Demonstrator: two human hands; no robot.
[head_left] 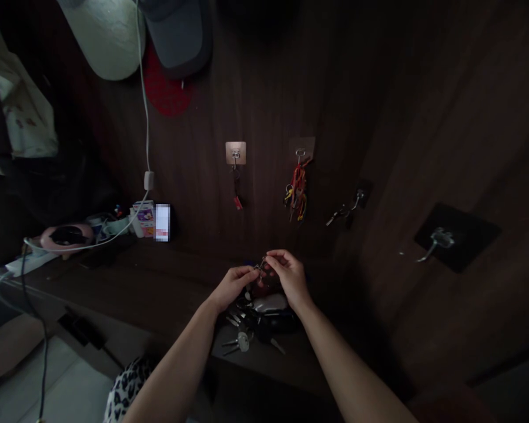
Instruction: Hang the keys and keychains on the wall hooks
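Key ring [260, 268], metal, is held above the desk [167, 270] in a fingertip pinch by both the left hand [233, 286] and the right hand [291, 277], digits nearly closed; judged light, stiff and slick, best gripped at its rim. Keys [243, 341] lie just below, likely rigid and prone to sliding; beyond, corded keys [298, 187] hang from a wall hook [300, 153].

The dark wooden shelf [167, 282] bears keys [243, 341], a pink-rimmed object [53, 237], a small box [145, 216] and, seemingly, a power strip [30, 262].
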